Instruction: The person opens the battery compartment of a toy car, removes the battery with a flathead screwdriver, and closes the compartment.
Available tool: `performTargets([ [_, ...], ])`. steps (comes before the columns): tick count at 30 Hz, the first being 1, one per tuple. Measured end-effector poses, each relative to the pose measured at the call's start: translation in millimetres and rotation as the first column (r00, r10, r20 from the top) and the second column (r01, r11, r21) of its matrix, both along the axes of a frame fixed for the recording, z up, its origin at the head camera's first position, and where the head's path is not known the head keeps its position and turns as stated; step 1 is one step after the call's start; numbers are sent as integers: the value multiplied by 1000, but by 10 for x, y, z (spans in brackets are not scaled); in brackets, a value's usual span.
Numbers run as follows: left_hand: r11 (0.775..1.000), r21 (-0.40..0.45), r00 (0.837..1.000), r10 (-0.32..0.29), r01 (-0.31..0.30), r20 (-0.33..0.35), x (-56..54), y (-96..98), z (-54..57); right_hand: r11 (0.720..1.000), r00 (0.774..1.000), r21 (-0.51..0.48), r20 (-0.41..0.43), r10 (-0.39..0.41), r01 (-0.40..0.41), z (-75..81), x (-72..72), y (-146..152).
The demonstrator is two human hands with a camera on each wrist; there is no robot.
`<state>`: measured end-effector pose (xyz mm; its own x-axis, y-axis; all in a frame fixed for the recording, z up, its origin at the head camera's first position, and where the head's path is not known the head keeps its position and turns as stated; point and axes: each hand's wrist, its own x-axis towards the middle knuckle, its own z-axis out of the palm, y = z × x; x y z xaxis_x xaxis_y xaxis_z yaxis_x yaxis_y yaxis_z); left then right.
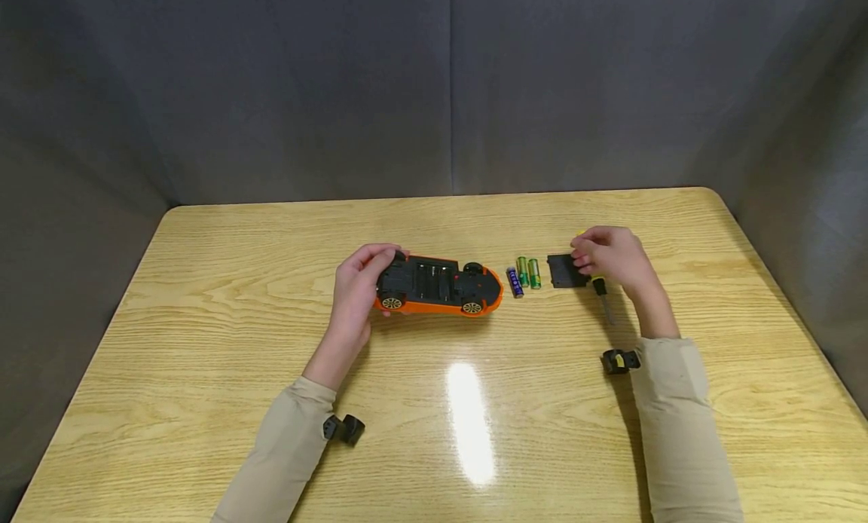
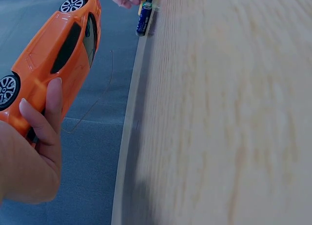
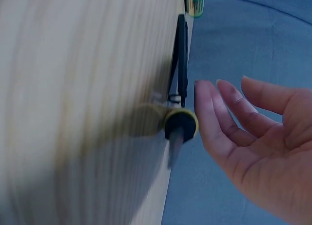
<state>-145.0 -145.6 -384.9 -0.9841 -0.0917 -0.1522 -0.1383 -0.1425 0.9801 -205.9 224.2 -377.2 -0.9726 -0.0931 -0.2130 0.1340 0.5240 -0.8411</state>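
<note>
My left hand (image 1: 356,282) grips the rear part of an orange toy car (image 1: 441,310), which is held underside up above the table. An uncovered battery compartment (image 1: 434,280) shows in its black underside. In the left wrist view, fingers curl against the car's orange body (image 2: 41,54). My right hand (image 1: 613,258) hovers over a black battery cover (image 1: 563,271) and a screwdriver (image 1: 600,287) with a yellow and black handle. From the right wrist view, the loosely bent fingers (image 3: 248,112) hold nothing and stand beside the screwdriver (image 3: 180,125), apparently apart from it.
Between the car and the cover lie a blue battery (image 1: 515,282) and two green batteries (image 1: 529,273) on the wooden table (image 1: 542,432). Dark grey curtains (image 1: 305,93) stand behind and at both sides. Each sleeve carries a small black wrist camera (image 1: 617,362).
</note>
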Motion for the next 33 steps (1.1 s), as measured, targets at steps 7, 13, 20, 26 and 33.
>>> performTargets([
  [7, 1000, 2, 1000, -2, 2, 0, 0, -1, 0, 995, 999, 93, -32, -23, 26, 35, 20, 41],
  [13, 1000, 4, 1000, -3, 3, 4, 0, -3, -5, 974, 996, 218, -73, -41, 56, 44, 29, 83],
  [20, 1000, 5, 1000, -6, 6, 6, 7, -5, -6, 919, 992, 393, -127, 24, 28, 51, 56, 52],
  [26, 1000, 11, 1000, -3, 3, 6, 9, -2, -3, 909, 996, 413, -30, 79, -59, 50, 56, 41],
  [33, 1000, 7, 1000, -7, 7, 9, -6, 0, 1, 929, 991, 352, 96, 88, -117, 53, 29, 22],
])
